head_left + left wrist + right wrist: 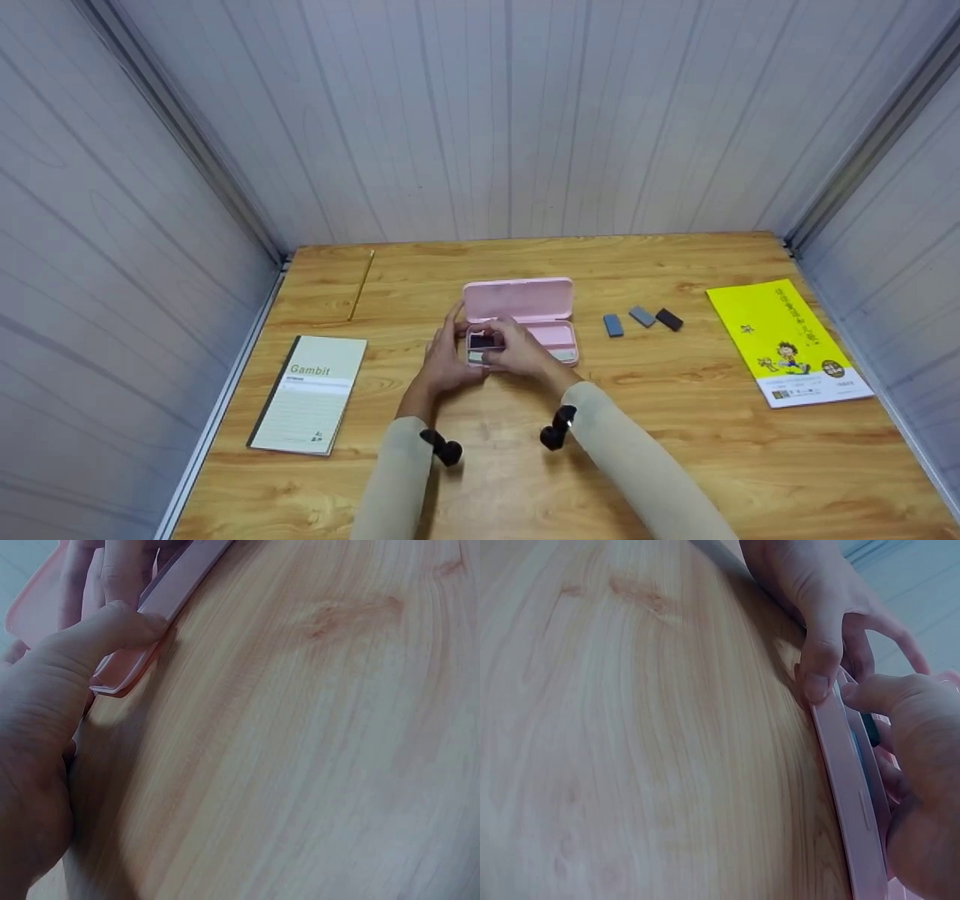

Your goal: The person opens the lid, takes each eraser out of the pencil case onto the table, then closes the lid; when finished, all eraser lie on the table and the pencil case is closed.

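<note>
A: While the pink case (520, 319) lies open near the middle of the tabletop (675, 420), where does each hand sit?

B: The left hand (446, 360) holds the case's left end. Its thumb presses the front edge of the tray, and its fingers (112, 570) curl round the end behind the rim. The right hand (517, 352) reaches over the left part of the tray. Its fingers are bent and pinch a small dark block (482, 341) inside the tray.

A: How does the lid stand?

B: Raised behind the tray, upright and tilted slightly back.

A: What does the right wrist view add?

B: The rim of the case runs along the wood. The left thumb rests on that rim, and the right thumb sits just beside it.

A: What else lies on the tabletop?

B: Three small blocks (642, 319) lie in a row to the right of the case, near it but apart. A yellow booklet (787, 341) lies at the far right. A green notebook (311, 391) lies at the left, and a pencil (361, 285) lies behind it, near the wall.
</note>
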Motion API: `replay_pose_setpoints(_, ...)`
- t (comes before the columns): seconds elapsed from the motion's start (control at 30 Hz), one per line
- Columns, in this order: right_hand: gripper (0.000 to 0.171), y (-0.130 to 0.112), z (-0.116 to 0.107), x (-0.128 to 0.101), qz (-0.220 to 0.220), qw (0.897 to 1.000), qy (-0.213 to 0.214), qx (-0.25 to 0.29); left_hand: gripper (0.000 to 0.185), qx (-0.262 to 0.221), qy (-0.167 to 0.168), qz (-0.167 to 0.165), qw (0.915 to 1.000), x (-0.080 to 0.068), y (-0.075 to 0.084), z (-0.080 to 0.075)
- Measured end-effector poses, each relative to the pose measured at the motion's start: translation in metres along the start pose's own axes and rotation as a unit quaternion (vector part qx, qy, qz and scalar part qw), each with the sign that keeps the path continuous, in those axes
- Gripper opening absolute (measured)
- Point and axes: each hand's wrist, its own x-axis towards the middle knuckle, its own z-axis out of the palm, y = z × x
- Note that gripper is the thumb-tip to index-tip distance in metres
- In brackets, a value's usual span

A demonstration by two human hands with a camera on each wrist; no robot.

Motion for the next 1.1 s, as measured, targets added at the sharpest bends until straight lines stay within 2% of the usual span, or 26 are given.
replay_pose_setpoints(0.2,0.058,0.000,0.001,0.000,0.010,1.000,0.001,-0.002,0.140,0.003,0.001,0.001,1.0000,0.000,-0.002,0.000)
replay_pose_setpoints(0.43,0.062,0.031,0.013,0.012,-0.016,0.997,0.001,-0.069,0.137,-0.007,0.000,0.001,1.0000,0.000,-0.001,-0.001)
replay_pose_setpoints(0.53,0.060,0.037,0.015,0.015,-0.034,0.996,-0.003,-0.085,0.137,-0.006,0.001,0.002,1.0000,0.000,0.000,-0.001)
replay_pose_setpoints(0.93,0.046,0.033,0.010,0.014,-0.024,0.997,-0.021,-0.075,0.139,-0.003,0.004,0.005,1.0000,0.000,0.000,0.000)
replay_pose_setpoints(1.1,0.048,0.032,0.009,0.014,-0.031,0.997,-0.030,-0.069,0.139,-0.003,0.001,0.005,1.0000,0.000,0.000,0.000)
